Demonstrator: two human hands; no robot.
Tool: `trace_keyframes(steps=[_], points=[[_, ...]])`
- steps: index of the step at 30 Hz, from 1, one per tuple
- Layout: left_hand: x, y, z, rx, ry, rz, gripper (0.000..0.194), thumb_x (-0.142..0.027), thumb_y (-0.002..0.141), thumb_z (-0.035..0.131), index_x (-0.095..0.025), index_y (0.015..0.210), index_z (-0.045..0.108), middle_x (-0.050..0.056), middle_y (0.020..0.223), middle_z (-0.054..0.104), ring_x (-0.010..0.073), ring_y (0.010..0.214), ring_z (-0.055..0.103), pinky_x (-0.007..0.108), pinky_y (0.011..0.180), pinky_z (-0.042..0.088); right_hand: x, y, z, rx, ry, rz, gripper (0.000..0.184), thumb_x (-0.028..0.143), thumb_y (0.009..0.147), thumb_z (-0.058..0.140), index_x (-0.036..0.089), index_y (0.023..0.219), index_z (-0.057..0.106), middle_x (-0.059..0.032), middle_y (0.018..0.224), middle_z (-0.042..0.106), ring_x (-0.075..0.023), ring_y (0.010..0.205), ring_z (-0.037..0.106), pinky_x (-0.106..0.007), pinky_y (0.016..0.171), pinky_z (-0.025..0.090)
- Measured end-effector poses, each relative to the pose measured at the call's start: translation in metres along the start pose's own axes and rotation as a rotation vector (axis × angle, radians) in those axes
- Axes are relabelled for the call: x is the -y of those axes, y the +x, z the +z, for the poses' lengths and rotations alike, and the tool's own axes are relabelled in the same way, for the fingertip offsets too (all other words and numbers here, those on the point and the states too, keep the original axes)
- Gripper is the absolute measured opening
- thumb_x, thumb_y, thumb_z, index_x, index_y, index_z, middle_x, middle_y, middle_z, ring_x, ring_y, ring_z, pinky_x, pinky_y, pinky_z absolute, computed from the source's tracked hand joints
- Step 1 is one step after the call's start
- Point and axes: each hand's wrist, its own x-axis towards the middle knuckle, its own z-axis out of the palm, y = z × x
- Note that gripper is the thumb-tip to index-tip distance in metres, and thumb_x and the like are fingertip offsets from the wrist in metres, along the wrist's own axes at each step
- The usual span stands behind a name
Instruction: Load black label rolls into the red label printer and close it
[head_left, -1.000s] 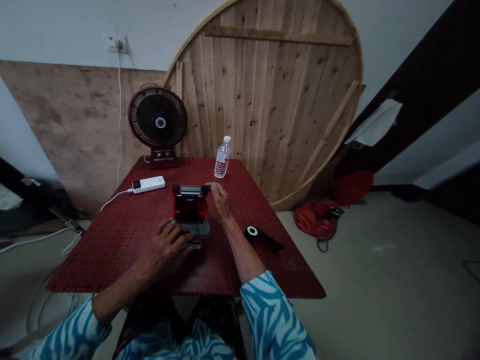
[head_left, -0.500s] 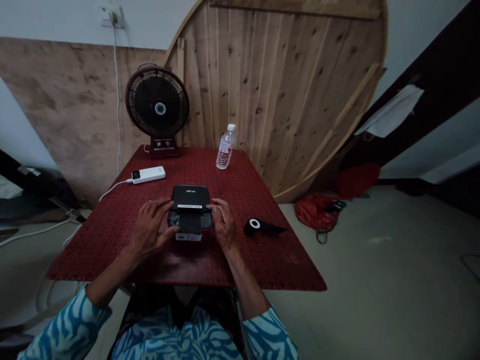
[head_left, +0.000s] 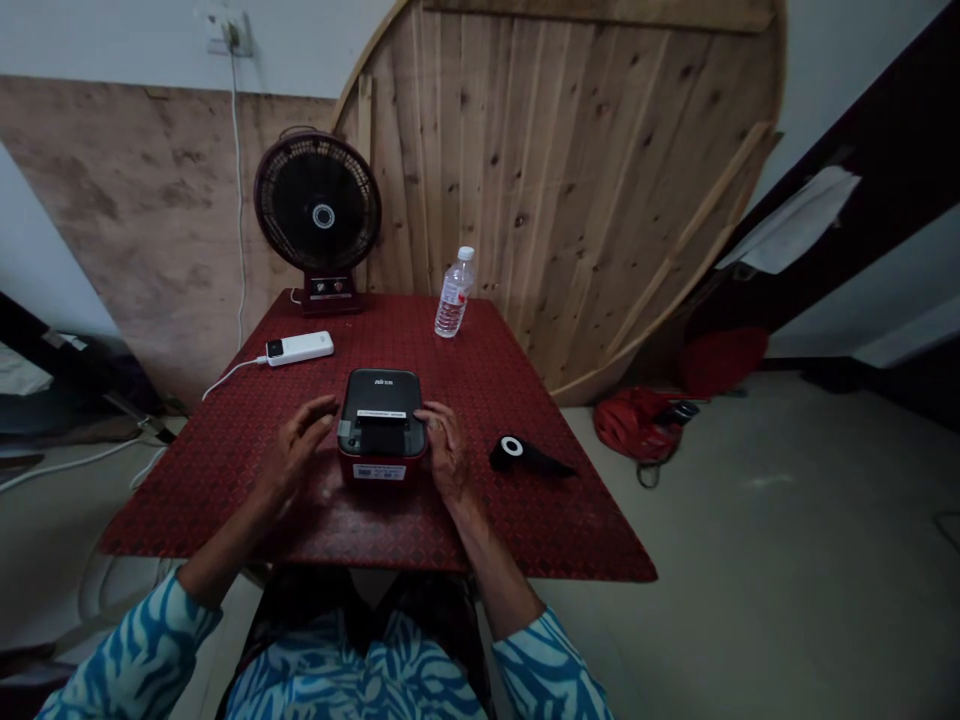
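Note:
A small printer [head_left: 384,400] with a black top and a red base sits near the front middle of the table. Across its top runs a slot with a pale strip, and a white label is stuck on its front. My left hand [head_left: 294,452] is open just left of the printer, fingers apart, not touching it. On the other side, the fingers of my right hand [head_left: 448,452] lie stretched along the printer's right edge. A roll of black material [head_left: 513,449] with a white core, its loose end trailing right, lies to the right of my right hand.
Behind the printer stand a clear water bottle [head_left: 454,295] and a dark fan [head_left: 322,215]. A white power bank [head_left: 300,348] with a cable lies at left on the red patterned table [head_left: 480,520]. A red bag [head_left: 634,425] is on the floor at right.
My left hand has come away from the printer toward the left. The dark strip over the printer's front no longer shows, and its front label is now in full view. My right hand stays beside it.

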Motion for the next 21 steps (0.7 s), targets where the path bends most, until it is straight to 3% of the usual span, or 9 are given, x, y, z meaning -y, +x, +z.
trace_keyframes(steps=[3,7,11,15,21], points=[[-0.002,0.006,0.007,0.008,-0.22,-0.173,0.049,-0.032,0.071,0.064,-0.016,0.116,0.058,0.01,0.114,0.066,0.0249,0.106,0.06,0.036,0.088,0.048,-0.003,-0.005,0.003,-0.047,0.106,0.116,0.041,0.044,0.095,0.031,0.021,0.117,0.057,-0.0104,0.116,0.061,-0.0203,0.106,0.059,-0.037,0.09,0.048],[0.0,0.015,0.01,0.056,-0.319,-0.255,0.054,-0.023,0.062,0.065,-0.016,0.115,0.059,0.008,0.105,0.069,0.0215,0.092,0.064,0.031,0.077,0.05,-0.005,-0.009,0.004,-0.118,0.212,0.287,0.045,0.046,0.093,0.032,0.02,0.127,0.049,-0.0112,0.113,0.063,-0.0198,0.093,0.064,-0.034,0.075,0.052],[0.001,0.021,0.012,0.084,-0.414,-0.366,0.059,-0.017,0.056,0.061,-0.017,0.115,0.057,0.006,0.096,0.069,0.0167,0.075,0.064,0.026,0.062,0.049,-0.004,-0.012,0.005,-0.093,0.134,0.235,0.041,0.043,0.093,0.034,0.022,0.125,0.051,-0.0097,0.113,0.063,-0.0199,0.097,0.062,-0.036,0.084,0.05],[0.0,0.023,0.016,0.086,-0.508,-0.398,0.059,-0.014,0.053,0.058,-0.018,0.112,0.058,0.003,0.091,0.069,0.0137,0.068,0.063,0.024,0.059,0.048,-0.004,-0.016,0.007,-0.069,0.042,0.152,0.039,0.039,0.094,0.034,0.023,0.125,0.052,-0.0094,0.115,0.062,-0.0208,0.107,0.059,-0.039,0.093,0.046],[-0.001,0.022,0.018,0.105,-0.598,-0.42,0.058,-0.011,0.052,0.061,-0.019,0.109,0.058,0.0,0.086,0.068,0.012,0.061,0.061,0.024,0.056,0.047,-0.005,-0.017,0.01,-0.045,0.046,0.194,0.04,0.039,0.095,0.033,0.021,0.126,0.05,-0.011,0.12,0.061,-0.0205,0.113,0.057,-0.039,0.097,0.044]])
